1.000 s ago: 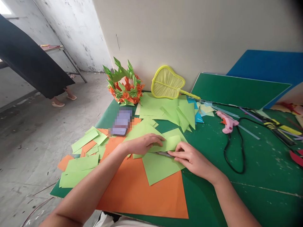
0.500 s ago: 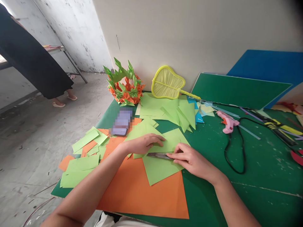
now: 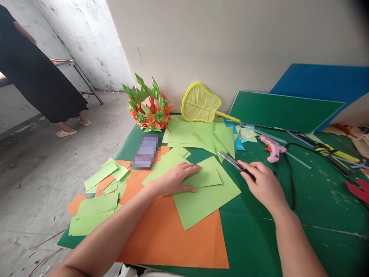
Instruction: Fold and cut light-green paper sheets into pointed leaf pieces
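My left hand (image 3: 181,177) lies flat with fingers outstretched on a folded-over piece of light green paper (image 3: 206,177), pressing it down. My right hand (image 3: 263,184) is raised to the right of the paper. Its fingers are closed round the dark handle of a knife (image 3: 230,160), whose metal blade points up and left past the paper's edge. Beneath lies a larger light green sheet (image 3: 198,209), turned at an angle. Under that, a big orange sheet (image 3: 175,240) reaches toward the table's front edge.
Cut green pieces (image 3: 96,204) lie at the left. Behind are a phone (image 3: 146,152), a folded-paper crown-like piece (image 3: 148,109), green sheets (image 3: 183,132) and a yellow fan (image 3: 201,103). A pink glue gun (image 3: 272,148) with its cord lies at the right. Another person (image 3: 37,73) stands far left.
My right hand has moved right and up with the knife, away from the fold. My left hand still rests on the paper, its thumb now spread out. The view has shifted slightly.
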### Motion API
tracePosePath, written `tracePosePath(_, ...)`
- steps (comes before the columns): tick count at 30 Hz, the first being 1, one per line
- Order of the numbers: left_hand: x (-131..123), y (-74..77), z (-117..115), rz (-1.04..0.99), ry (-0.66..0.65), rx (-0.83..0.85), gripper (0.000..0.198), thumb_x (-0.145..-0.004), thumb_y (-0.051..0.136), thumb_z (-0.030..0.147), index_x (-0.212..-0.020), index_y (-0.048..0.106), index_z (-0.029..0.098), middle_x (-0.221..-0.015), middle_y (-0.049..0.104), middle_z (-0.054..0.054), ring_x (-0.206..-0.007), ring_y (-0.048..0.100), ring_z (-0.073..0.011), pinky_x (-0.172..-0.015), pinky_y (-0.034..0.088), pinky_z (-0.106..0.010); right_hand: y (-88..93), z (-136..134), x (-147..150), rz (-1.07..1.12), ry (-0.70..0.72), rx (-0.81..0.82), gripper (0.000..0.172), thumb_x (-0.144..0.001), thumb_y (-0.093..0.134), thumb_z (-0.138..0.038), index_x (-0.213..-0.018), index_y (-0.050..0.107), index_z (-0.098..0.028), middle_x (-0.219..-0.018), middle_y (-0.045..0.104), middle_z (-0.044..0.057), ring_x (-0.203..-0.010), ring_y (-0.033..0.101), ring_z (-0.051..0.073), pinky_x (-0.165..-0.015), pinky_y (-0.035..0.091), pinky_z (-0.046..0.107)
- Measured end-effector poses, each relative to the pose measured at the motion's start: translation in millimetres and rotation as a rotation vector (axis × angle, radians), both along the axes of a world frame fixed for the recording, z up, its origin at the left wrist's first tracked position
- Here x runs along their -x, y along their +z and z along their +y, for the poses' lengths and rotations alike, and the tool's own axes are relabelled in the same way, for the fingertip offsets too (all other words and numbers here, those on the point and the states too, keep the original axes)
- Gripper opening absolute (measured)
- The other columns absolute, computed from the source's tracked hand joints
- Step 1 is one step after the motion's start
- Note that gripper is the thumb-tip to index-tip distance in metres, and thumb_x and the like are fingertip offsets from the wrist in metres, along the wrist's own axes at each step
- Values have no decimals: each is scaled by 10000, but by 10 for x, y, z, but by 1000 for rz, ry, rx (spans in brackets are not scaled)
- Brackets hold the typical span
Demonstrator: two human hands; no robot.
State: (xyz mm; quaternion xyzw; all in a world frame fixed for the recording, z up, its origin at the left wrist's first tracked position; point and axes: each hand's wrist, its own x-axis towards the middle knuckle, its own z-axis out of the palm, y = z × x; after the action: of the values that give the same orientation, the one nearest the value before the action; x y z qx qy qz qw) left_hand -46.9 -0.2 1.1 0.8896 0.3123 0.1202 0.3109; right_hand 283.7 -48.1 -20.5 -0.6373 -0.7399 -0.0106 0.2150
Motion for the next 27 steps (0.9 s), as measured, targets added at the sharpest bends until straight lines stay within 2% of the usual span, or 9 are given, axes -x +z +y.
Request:
tracePosePath(4,-15,-3,-14,-30,-12,-83,685,-847,671,439,-1447,372,296,-1394,478,-88,-1277,421,-281,-1078,372,-423,-40,34,80,-52,-40,-145,356,-926,482,-294,-1223,660,-215,-979,602,124,-886,554,295,-750,484,434)
tracePosePath(7,-35,-8,-30,-56,-9,-169,692,-838,686,385,-1443,368,277,-1319,495,-108,-1214,445,-281,-1044,397,-434,-14,33,269,74,74,-169,364,-947,464,-283,-1278,614,-255,-1057,621,113,-983,562,298,-853,478,456)
tracePosePath(11,-97,-29,-59,-61,29,-261,570,-831,686,297,-1357,470,254,-1155,528,-92,-1070,485,-257,-965,444,-421,42,-24,575,347,270,81,404,-985,424,-314,-1383,494,-300,-1149,651,73,-1106,574,260,-929,488,417)
tracePosePath(15,-150,-89,-74,-68,86,-353,296,-817,647,196,-1111,640,234,-1054,528,-70,-969,487,-227,-913,459,-393,96,-121,816,596,427,384,471,-980,454,-372,-1444,395,-319,-1258,625,59,-1148,591,227,-934,519,365)
tracePosePath(17,-161,-123,-71,-93,114,-393,281,-792,589,95,-1022,676,231,-1052,523,-68,-979,491,-223,-907,460,-384,110,-159,904,657,482,452,548,-948,520,-389,-1463,352,-313,-1280,614,64,-1170,584,229,-952,516,371)
tracePosePath(21,-162,-160,-60,-180,111,-429,446,-759,478,-16,-1039,698,254,-1124,522,-68,-1028,513,-208,-912,472,-372,105,-185,993,704,412,457,611,-886,605,-341,-1443,356,-307,-1175,659,68,-1027,645,224,-894,542,383)
tracePosePath(24,-161,-136,-70,-271,114,-439,448,-803,467,0,-1069,692,280,-1207,521,-61,-1059,529,-204,-931,482,-385,84,-166,981,777,383,464,500,-919,531,-290,-1401,398,-295,-1104,683,62,-951,663,201,-846,550,351)
tracePosePath(27,-151,-85,-85,-388,170,-439,395,-847,425,11,-1054,663,248,-1257,519,-79,-1138,531,-217,-962,478,-403,59,-126,915,798,313,394,325,-931,498,-294,-1252,531,-258,-1026,700,64,-916,665,203,-785,547,320)
